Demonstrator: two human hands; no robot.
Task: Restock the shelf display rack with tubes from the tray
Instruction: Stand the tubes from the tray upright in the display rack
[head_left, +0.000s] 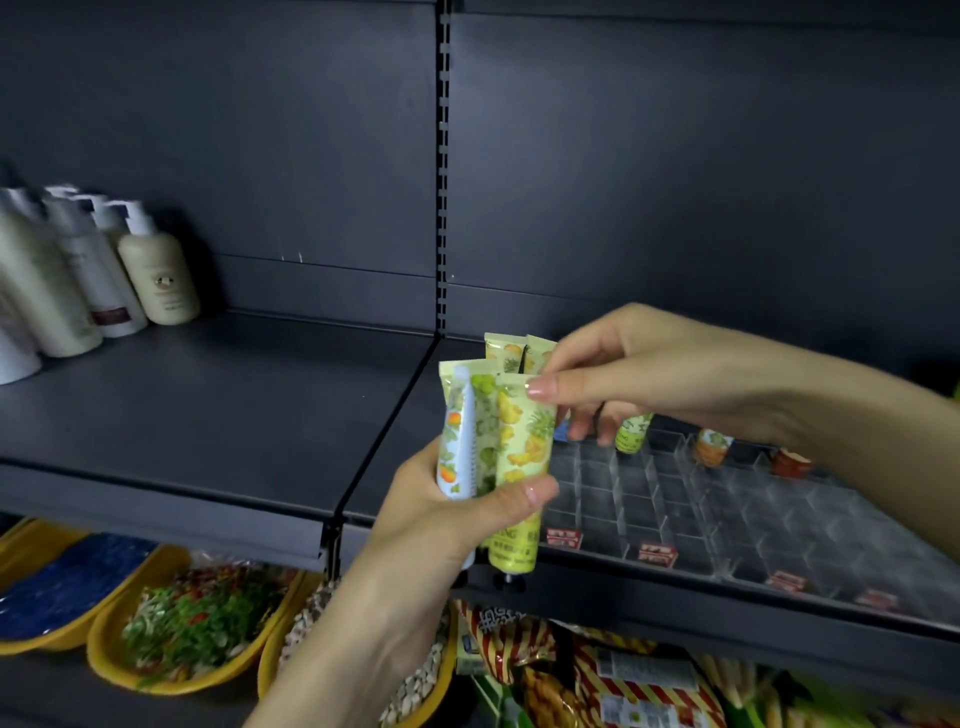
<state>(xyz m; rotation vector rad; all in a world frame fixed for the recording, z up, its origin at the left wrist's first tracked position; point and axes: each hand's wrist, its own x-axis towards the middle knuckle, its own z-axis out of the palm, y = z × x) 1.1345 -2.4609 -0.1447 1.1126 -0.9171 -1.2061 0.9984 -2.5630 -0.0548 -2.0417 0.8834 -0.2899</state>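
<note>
The left hand (457, 512), at six o'clock of the view, is clamped round a bundle of small printed plastic tubes (491, 415) held upright with their crimped ends at twelve o'clock and their caps below the palm. Foremost in it is a yellow tube with pineapple print (522, 447). At its nine o'clock sit a green grape-print tube (484, 410) and a white tube with orange fruit (451, 447).

The right hand (639, 374) reaches in from three o'clock, its thumb and forefinger closed in a pinch on the crimped top of the yellow tube.

A clear acrylic display rack of square compartments (727, 504) lies on the dark grey metal shelf (208, 415), at four o'clock of the hands. Along its far row stand a green tube (631, 435), an orange one (712, 448) and a red one (792, 463), well apart.

Cream pump bottles (156, 278) stand at nine o'clock of the view. Yellow bowls of dried food (182, 623) and striped snack packets (623, 680) fill the lower shelf.
</note>
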